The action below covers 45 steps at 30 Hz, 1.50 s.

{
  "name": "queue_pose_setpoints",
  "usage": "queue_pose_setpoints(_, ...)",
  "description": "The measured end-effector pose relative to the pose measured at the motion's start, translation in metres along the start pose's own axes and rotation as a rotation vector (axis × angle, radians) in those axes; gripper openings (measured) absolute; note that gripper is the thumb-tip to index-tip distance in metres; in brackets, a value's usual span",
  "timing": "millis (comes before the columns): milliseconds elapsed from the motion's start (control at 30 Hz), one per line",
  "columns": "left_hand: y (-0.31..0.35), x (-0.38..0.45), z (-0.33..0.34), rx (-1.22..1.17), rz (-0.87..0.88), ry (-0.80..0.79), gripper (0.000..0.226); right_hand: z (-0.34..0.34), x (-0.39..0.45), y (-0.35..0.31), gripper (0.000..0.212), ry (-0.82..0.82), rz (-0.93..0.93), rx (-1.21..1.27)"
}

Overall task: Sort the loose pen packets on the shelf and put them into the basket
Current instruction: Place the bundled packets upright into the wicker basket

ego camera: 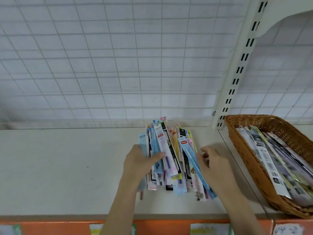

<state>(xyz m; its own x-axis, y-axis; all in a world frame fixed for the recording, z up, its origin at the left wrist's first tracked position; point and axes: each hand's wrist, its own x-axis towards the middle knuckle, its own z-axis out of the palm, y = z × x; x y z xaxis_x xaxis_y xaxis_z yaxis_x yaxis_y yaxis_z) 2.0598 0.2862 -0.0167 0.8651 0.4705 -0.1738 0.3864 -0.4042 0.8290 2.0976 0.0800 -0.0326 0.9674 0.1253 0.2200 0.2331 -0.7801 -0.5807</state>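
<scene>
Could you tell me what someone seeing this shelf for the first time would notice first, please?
Most likely the colourful pile of pen packets at the middle of the shelf, gathered between the left hand and right hand. Next, the brown wicker basket on the right, already holding sorted packets, against the white wire-grid back panel.

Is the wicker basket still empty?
No, the basket already holds several pen packets lying lengthwise inside it.

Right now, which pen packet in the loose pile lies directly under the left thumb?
The white and pink packet with a red label, on top of the pile's left half; the left hand presses its thumb across it.
</scene>
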Motion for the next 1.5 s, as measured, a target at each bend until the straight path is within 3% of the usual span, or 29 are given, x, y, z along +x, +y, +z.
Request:
queue_pose_setpoints(333,-0.008,-0.008,-0.013,-0.211,0.008,-0.020,0.035,0.002,0.003,-0.011,0.031,-0.017,-0.022,0.001)
queue_pose_setpoints(567,-0.015,-0.009,-0.031,-0.276,0.033,0.053,0.041,-0.005,0.018,-0.032,0.063,-0.194,0.153,-0.076)
queue_pose_setpoints(733,-0.025,-0.007,-0.049,-0.314,-0.011,0.093,0.032,0.000,0.037,-0.054,0.054,-0.338,0.225,-0.218)
queue_pose_setpoints(867,-0.034,-0.004,-0.055,-0.335,-0.037,0.067,0.033,0.003,0.051,-0.058,0.042,-0.498,0.265,-0.169)
queue_pose_setpoints(1000,-0.035,-0.005,-0.060,-0.351,-0.020,0.021,0.032,0.005,0.049,-0.058,0.045,-0.480,0.305,-0.073)
queue_pose_setpoints(1167,-0.035,-0.003,-0.064,-0.338,-0.030,-0.092,0.025,0.005,0.041,-0.063,0.024,-0.463,0.305,-0.004)
queue_pose_setpoints(1300,-0.033,-0.003,-0.065,-0.339,-0.060,-0.145,0.029,0.006,0.038,-0.067,0.027,-0.428,0.323,0.058)
queue_pose_setpoints(1400,-0.032,-0.005,-0.068,-0.369,-0.073,-0.149,0.024,0.004,0.036,-0.072,0.013,-0.427,0.353,0.067)
queue_pose_setpoints(1500,-0.029,-0.008,-0.075,-0.425,-0.086,-0.165,0.013,0.002,0.033,-0.075,0.019,-0.418,0.385,0.100)
